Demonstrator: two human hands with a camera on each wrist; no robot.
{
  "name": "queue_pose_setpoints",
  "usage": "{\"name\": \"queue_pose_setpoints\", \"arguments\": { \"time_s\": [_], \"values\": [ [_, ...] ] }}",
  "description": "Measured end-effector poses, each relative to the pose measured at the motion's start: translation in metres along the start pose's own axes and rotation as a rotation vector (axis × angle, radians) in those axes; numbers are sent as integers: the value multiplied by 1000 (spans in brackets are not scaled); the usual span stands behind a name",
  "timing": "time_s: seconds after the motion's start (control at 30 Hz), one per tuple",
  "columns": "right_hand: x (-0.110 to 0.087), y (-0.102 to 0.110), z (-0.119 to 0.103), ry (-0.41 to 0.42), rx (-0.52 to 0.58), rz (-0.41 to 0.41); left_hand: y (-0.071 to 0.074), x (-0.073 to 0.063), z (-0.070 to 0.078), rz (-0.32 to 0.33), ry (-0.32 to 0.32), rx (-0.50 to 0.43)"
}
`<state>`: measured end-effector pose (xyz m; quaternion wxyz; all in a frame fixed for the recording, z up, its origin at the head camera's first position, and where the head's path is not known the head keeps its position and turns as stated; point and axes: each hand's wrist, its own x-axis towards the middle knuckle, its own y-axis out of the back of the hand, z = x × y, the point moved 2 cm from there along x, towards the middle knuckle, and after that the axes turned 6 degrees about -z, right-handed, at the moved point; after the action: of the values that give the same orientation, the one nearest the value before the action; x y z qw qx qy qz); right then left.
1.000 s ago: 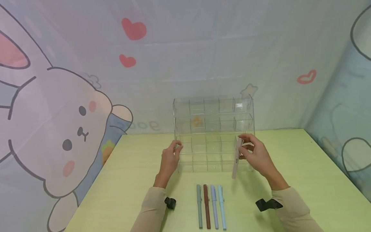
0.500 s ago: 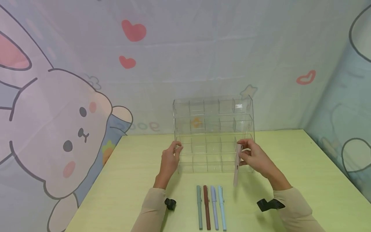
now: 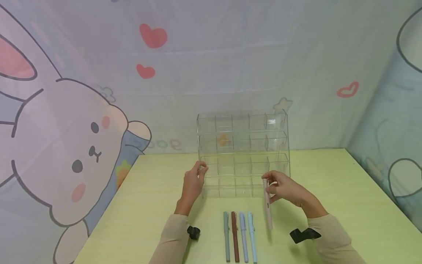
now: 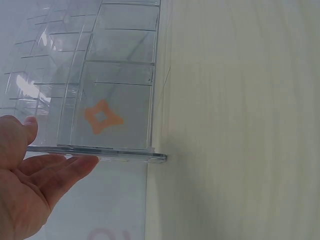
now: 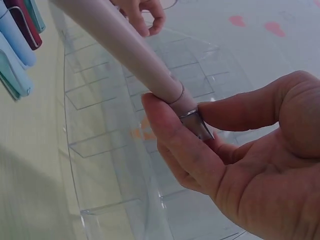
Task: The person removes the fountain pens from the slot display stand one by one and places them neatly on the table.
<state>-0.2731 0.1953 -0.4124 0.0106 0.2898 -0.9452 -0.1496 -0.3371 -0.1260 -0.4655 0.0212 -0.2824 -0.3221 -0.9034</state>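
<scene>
My left hand (image 3: 192,185) grips the left side wall of a clear plastic rack (image 3: 243,157) with tiers of small compartments. In the left wrist view, the thumb lies on one face of that wall and the fingers (image 4: 60,175) on the other. In front of the rack's lower right corner, my right hand (image 3: 285,190) pinches a pale pink pen (image 3: 269,212) by one end, thumb against fingers. The pen slants down toward me, above the table. Four-sided view of its held end is partly covered by the fingers in the right wrist view (image 5: 125,47).
A green pen (image 3: 226,236), a dark red pen (image 3: 235,236), a lavender pen (image 3: 243,236) and a light blue pen (image 3: 252,236) lie side by side on the yellow-green table (image 3: 132,220). A printed cloth (image 3: 214,55) hangs behind the rack.
My right hand has moved down and toward me with the pale pink pen, off the rack's right part. The left hand stays at the rack's side.
</scene>
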Motion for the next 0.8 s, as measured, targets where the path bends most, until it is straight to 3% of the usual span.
{"name": "queue_pose_setpoints", "arguments": {
  "time_s": [0.37,0.8],
  "values": [
    [1,-8,6,-88,18,0,-1,-1,-2,-3,4,-11],
    [3,-19,13,-143,-27,-80,0,0,1,-4,-4,-15]
  ]
}}
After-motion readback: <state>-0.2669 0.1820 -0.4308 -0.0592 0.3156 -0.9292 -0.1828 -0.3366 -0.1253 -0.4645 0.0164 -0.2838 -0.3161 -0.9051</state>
